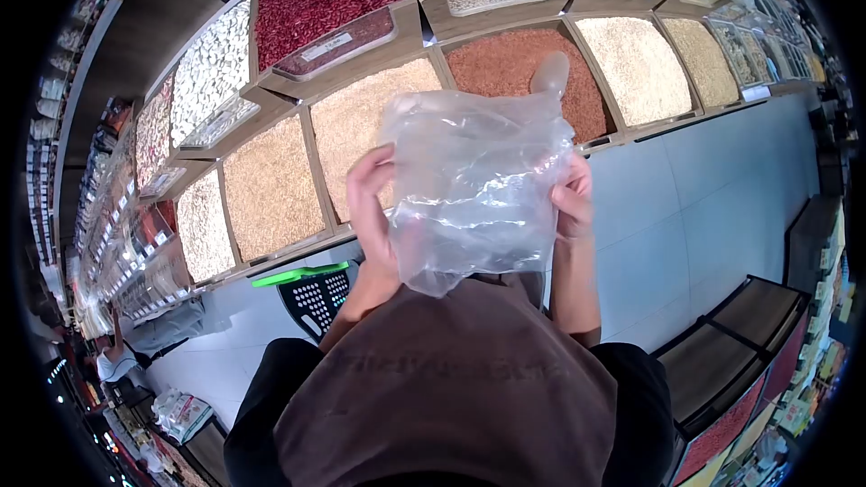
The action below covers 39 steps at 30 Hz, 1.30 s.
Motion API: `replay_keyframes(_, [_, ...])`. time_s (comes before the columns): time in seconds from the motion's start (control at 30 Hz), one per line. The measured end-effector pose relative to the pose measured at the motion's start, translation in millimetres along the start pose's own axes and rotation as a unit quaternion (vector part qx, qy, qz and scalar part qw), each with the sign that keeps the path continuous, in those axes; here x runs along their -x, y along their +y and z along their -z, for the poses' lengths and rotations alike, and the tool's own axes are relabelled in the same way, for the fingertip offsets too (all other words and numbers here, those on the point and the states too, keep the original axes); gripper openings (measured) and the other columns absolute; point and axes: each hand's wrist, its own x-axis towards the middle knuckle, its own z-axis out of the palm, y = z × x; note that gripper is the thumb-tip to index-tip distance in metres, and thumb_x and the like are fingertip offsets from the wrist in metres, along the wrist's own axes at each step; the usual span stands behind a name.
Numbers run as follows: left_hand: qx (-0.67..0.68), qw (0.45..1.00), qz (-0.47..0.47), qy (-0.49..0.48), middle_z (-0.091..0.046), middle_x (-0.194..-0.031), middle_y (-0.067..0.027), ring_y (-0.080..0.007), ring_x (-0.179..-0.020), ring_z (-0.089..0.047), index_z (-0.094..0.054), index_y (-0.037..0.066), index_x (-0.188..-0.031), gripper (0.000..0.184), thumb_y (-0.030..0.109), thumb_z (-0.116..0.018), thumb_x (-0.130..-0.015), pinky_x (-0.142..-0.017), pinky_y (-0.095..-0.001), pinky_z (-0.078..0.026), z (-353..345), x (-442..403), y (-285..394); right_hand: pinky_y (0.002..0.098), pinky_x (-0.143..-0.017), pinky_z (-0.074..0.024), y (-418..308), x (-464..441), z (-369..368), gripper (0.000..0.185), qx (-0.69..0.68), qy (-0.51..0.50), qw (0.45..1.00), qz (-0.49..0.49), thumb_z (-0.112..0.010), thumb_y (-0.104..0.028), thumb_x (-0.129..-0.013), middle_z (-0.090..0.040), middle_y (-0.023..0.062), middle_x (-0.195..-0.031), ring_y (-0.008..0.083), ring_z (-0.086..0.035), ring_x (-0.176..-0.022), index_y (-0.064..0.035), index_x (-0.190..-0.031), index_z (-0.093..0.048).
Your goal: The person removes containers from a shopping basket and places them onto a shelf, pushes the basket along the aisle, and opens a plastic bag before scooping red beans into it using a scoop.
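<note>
A clear plastic bag [478,189], crinkled and see-through, is spread out in front of my chest and looks empty. My left hand [374,207] grips its left edge, with fingers partly behind the film. At the bag's right edge, my right hand [573,198] is closed on the plastic, thumb and fingers pinched together. Behind the bag's upper part lies a bin of reddish-brown grains [505,59], where a clear scoop [551,74] rests. The bag partly covers a bin of pale tan grains [347,122].
Beans and grains fill wooden bins, including red beans [316,9], white beans [212,63] and cream grains [631,68]. A black basket [311,300] with a green handle is at lower left. Dark shelving [735,343] stands lower right. Another person [117,365] is far left.
</note>
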Motion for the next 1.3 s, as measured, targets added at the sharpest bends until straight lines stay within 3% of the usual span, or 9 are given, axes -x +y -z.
replay_keyframes(0.13, [0.132, 0.981, -0.013, -0.139, -0.048, -0.130, -0.0247, -0.0349, -0.123, -0.049, -0.043, -0.006, -0.137, 0.094, 0.069, -0.059, -0.084, -0.105, -0.0450, -0.038, 8, -1, 17, 0.0261, -0.074, -0.0506, -6, -31, -28, 0.036, 0.065, 0.028, 0.997, 0.032, -0.076, -0.015, -0.080, -0.068, 0.0063, -0.095, 0.0113, -0.064, -0.082, 0.0042, -0.108, -0.063])
replay_keyframes(0.2, [0.311, 0.930, 0.194, -0.013, -0.043, -0.135, -0.0242, -0.0333, -0.125, -0.047, -0.029, -0.007, -0.147, 0.116, 0.082, -0.055, -0.077, -0.106, -0.0450, -0.037, 15, -21, 38, 0.0226, -0.066, -0.0485, -9, -54, -54, 0.021, 0.096, 0.062, 0.993, 0.035, -0.072, -0.010, -0.086, -0.068, 0.0033, -0.087, 0.0076, -0.062, -0.074, 0.0025, -0.101, -0.064])
replay_keyframes(0.33, [0.167, 0.967, 0.190, -0.042, -0.039, -0.142, -0.0229, -0.0326, -0.126, -0.048, -0.025, -0.004, -0.150, 0.121, 0.083, -0.058, -0.071, -0.107, -0.0451, -0.038, 65, -46, 7, 0.0187, -0.050, -0.0371, 3, -89, -90, 0.008, 0.242, -0.021, 0.969, -0.045, -0.066, -0.008, -0.094, -0.065, -0.0027, -0.075, -0.0003, -0.053, -0.059, -0.0009, -0.098, -0.065])
replay_keyframes(0.5, [-0.032, 0.987, 0.137, -0.079, -0.064, -0.110, -0.0114, -0.0202, -0.101, -0.063, -0.071, 0.003, -0.101, 0.017, 0.008, -0.072, -0.085, -0.090, -0.0312, -0.049, 102, -49, -25, 0.0190, -0.050, -0.0308, 48, -124, -152, 0.014, 0.327, -0.174, 0.925, -0.089, -0.070, -0.015, -0.094, -0.051, -0.0088, -0.069, -0.0021, -0.040, -0.060, -0.0025, -0.093, -0.063])
replay_keyframes(0.6, [0.196, 0.922, 0.326, -0.076, -0.069, -0.089, -0.0061, -0.0116, -0.086, -0.064, -0.071, 0.000, -0.096, 0.012, 0.010, -0.066, -0.092, -0.081, -0.0260, -0.049, 112, -19, -68, 0.0193, -0.049, -0.0338, 73, -157, -178, 0.019, 0.372, -0.254, 0.885, -0.118, -0.069, -0.020, -0.095, -0.054, -0.0059, -0.072, -0.0012, -0.043, -0.058, -0.0028, -0.092, -0.063])
replay_keyframes(0.8, [0.338, 0.850, 0.396, 0.083, -0.068, -0.081, -0.0005, -0.0045, -0.075, -0.059, -0.071, -0.002, -0.089, 0.021, 0.013, -0.060, -0.099, -0.069, -0.0226, -0.046, 132, 0, -104, 0.0293, -0.053, -0.0498, 124, -321, -173, 0.026, 0.532, -0.144, 0.834, -0.027, -0.065, -0.027, -0.094, -0.072, 0.0104, -0.088, 0.0142, -0.063, -0.059, -0.0014, -0.099, -0.066])
replay_keyframes(0.97, [0.309, 0.866, 0.391, -0.030, -0.068, -0.079, -0.0013, -0.0055, -0.072, -0.058, -0.070, -0.003, -0.086, 0.012, 0.005, -0.064, -0.092, -0.066, -0.0228, -0.045, 170, -2, -145, 0.0503, -0.081, -0.0523, 151, -403, -115, 0.025, 0.844, -0.046, 0.519, 0.131, -0.065, -0.025, -0.088, -0.069, 0.0247, -0.089, 0.0422, -0.067, -0.089, -0.0021, -0.097, -0.066])
replay_keyframes(1.1, [0.327, 0.833, 0.410, -0.173, -0.071, -0.081, -0.0092, -0.0067, -0.058, -0.054, -0.054, -0.003, -0.123, 0.035, 0.009, -0.068, -0.092, -0.052, -0.0218, -0.041, 190, -12, -155, 0.0496, -0.082, -0.0512, 172, -425, -83, 0.027, 0.823, -0.104, 0.551, 0.093, -0.066, -0.025, -0.089, -0.069, 0.0261, -0.091, 0.0433, -0.066, -0.091, 0.0010, -0.095, -0.066])
replay_keyframes(1.3, [0.360, 0.765, 0.510, -0.161, -0.067, -0.077, -0.0067, -0.0087, -0.056, -0.049, -0.061, 0.003, -0.116, 0.031, 0.029, -0.061, -0.098, -0.052, -0.0214, -0.038, 165, -13, -186, 0.0459, -0.081, -0.0510, 165, -452, -71, 0.029, 0.816, -0.112, 0.565, 0.055, -0.067, -0.027, -0.090, -0.068, 0.0261, -0.090, 0.0410, -0.067, -0.089, 0.0017, -0.094, -0.067])
